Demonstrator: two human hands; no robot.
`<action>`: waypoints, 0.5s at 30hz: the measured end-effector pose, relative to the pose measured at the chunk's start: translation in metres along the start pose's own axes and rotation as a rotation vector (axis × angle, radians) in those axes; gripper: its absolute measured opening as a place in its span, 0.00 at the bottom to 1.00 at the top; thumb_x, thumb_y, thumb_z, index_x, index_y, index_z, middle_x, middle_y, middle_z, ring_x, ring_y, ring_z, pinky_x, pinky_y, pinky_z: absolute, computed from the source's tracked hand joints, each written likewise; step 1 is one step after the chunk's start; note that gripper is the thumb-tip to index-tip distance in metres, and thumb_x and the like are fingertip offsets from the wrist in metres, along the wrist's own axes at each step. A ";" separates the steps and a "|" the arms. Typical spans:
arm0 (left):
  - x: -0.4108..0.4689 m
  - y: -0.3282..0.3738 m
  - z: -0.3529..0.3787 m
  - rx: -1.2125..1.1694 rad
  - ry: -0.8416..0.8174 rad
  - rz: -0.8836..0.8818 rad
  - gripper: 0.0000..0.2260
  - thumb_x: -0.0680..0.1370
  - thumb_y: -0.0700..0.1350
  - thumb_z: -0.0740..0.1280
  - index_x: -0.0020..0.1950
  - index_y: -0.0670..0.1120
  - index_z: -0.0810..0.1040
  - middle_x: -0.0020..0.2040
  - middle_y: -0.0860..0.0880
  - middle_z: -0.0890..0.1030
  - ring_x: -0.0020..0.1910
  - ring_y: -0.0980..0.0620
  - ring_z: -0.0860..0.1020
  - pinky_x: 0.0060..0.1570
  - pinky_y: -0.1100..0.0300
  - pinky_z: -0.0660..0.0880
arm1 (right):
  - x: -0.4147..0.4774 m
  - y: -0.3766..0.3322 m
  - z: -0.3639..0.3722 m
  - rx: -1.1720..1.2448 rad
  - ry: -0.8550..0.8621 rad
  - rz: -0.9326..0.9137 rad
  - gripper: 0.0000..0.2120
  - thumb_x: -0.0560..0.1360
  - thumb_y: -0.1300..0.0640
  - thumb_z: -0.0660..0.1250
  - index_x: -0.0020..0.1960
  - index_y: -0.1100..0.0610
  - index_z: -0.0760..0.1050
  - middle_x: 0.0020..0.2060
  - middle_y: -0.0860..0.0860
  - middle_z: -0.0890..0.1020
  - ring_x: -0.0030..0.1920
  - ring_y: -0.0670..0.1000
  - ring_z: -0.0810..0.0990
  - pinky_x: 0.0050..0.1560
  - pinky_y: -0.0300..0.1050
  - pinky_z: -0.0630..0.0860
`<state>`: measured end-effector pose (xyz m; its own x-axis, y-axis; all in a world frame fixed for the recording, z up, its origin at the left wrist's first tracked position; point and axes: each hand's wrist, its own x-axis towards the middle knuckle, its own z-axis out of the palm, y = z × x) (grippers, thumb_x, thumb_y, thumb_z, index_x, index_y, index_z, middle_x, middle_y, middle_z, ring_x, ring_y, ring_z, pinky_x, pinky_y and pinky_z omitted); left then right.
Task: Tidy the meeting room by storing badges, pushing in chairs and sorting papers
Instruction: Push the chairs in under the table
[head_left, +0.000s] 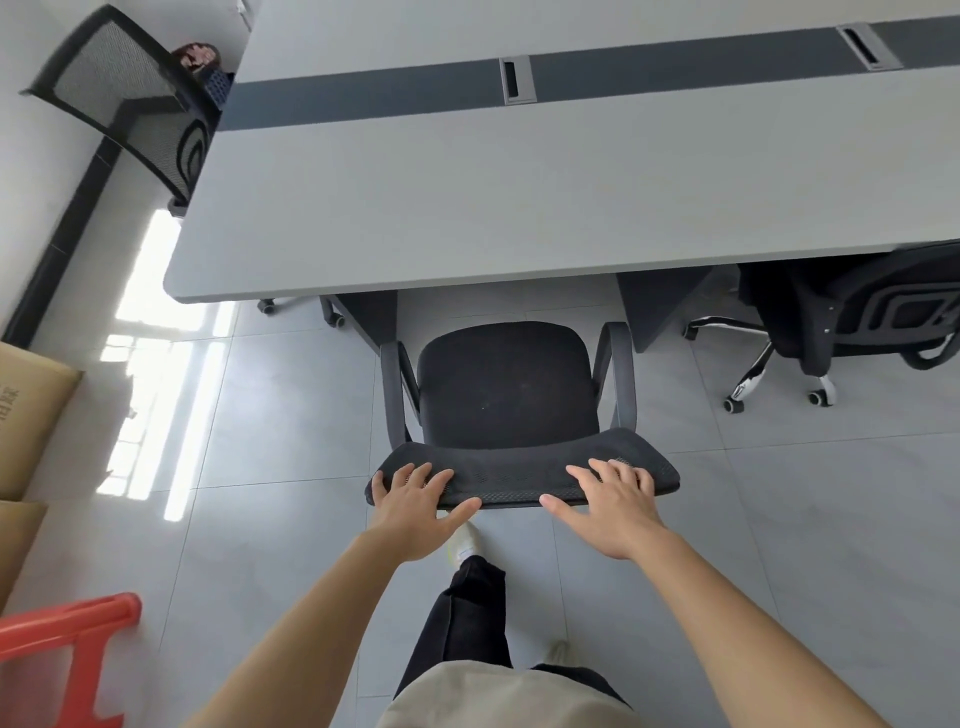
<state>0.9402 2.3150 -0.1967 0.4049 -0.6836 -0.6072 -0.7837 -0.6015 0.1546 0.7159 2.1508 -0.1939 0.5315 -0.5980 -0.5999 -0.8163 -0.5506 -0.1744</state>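
Observation:
A black mesh office chair (506, 387) stands just in front of the grey meeting table (467, 208), its seat facing the table edge and out from under it. My left hand (418, 496) lies with spread fingers on the left end of the chair's backrest top. My right hand (610, 501) rests flat on the right end of the same backrest. Neither hand curls round the backrest. No badges or papers show on the table.
A second black chair (857, 317) sits partly under the table at the right. A third mesh chair (130, 98) stands at the table's far left end. Cardboard boxes (26, 415) and a red plastic stool (72, 654) stand by the left wall.

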 end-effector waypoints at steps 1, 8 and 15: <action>0.010 -0.001 -0.008 -0.001 0.004 0.005 0.44 0.68 0.78 0.38 0.79 0.59 0.58 0.80 0.52 0.57 0.79 0.47 0.49 0.75 0.38 0.39 | 0.009 -0.001 -0.006 0.001 0.006 0.005 0.40 0.73 0.23 0.44 0.79 0.43 0.58 0.79 0.51 0.59 0.79 0.55 0.52 0.76 0.55 0.46; 0.088 -0.004 -0.069 0.012 0.014 0.080 0.36 0.76 0.74 0.47 0.79 0.56 0.58 0.80 0.51 0.57 0.79 0.46 0.49 0.76 0.39 0.39 | 0.082 -0.009 -0.060 -0.004 0.016 0.070 0.41 0.72 0.22 0.44 0.79 0.42 0.58 0.78 0.50 0.60 0.78 0.54 0.53 0.76 0.53 0.47; 0.154 -0.002 -0.113 0.047 0.032 0.125 0.36 0.77 0.73 0.46 0.79 0.55 0.58 0.79 0.50 0.58 0.79 0.45 0.50 0.76 0.39 0.40 | 0.141 -0.010 -0.103 0.002 0.048 0.105 0.43 0.72 0.22 0.43 0.81 0.44 0.50 0.80 0.53 0.53 0.79 0.56 0.49 0.76 0.56 0.47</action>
<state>1.0577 2.1642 -0.2028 0.3168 -0.7655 -0.5601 -0.8499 -0.4912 0.1906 0.8221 2.0119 -0.1963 0.4527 -0.6796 -0.5773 -0.8688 -0.4818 -0.1142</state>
